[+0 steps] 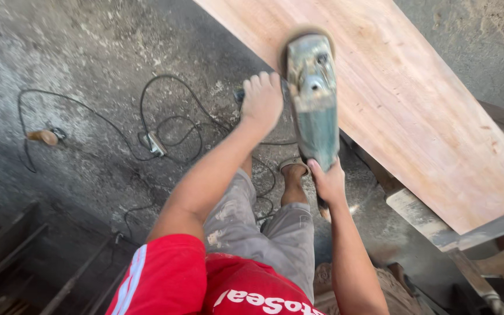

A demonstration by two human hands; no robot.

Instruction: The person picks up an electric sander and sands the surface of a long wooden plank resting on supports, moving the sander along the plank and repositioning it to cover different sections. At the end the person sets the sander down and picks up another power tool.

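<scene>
Two hands steady my worn grey-green angle grinder (pixel 313 96) on the long pale wooden plank (pixel 415 105): left-hand fingers (pixel 262 81) curl round its side handle, right-hand fingers (pixel 317 172) wrap its tail, keeping the disc flat.

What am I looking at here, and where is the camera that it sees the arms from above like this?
The camera sits on the person's head and looks down, so you see their own arms, red shirt and grey trousers from above. There is no machine arm, just two bare hands. The left hand grips a side handle of a greenish power sander, and the right hand holds its rear end. The sander's round disc rests at the edge of a long reddish wooden board, which lies slanted on a rough support frame. Below is a dusty concrete floor with a black power cable looping across it. One sandalled foot shows between the arms.
</scene>
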